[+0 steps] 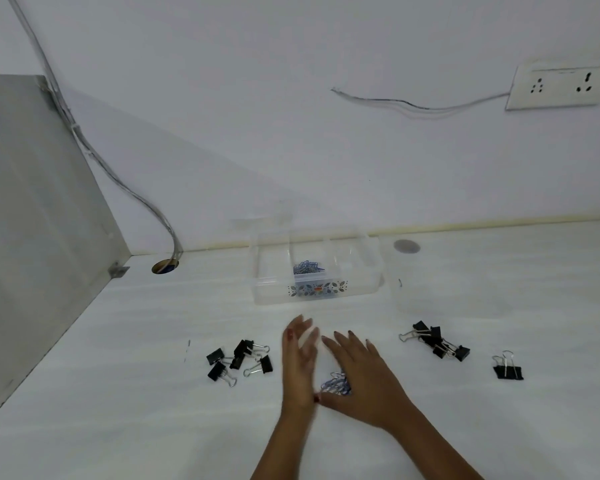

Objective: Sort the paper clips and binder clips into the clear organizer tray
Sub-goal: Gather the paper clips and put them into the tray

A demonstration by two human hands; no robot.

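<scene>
White counter (430,427) underneath everything, bare and smooth, likely slick enough for small metal to skate on. Clear tray (274,289) ahead of the fingertips, near the wall: light thin plastic, probably easy to nudge, so best loaded from above without leaning on its rim. Some blue paper clips (305,267) already in its middle compartment; side compartments look bare.

Left hand (298,365) on edge, blurred, fingers (300,332) spread and gripping nothing. Right hand (361,375) flat, palm down, fingers (343,344) stretched open, also gripping nothing. Between the two palms, touching or nearly touching both, a loose heap of blue paper clips (336,382): thin wire, light, prone to tangle and slide. Seemingly best herded together and pinched from the sides as a bunch, or scooped, rather than picked singly.

Left of the left hand, just beside it, a cluster of black binder clips (238,360). Right of the right hand, apart from it, a second cluster of binder clips (435,342), and farther right a single binder clip (507,368) with wire handles raised. Stiff, springy, a little heavier; probably easiest taken by the black body or the handles. Path from the heap to the tray open, nothing between. Far off: wall socket (558,86), cables (118,174).
</scene>
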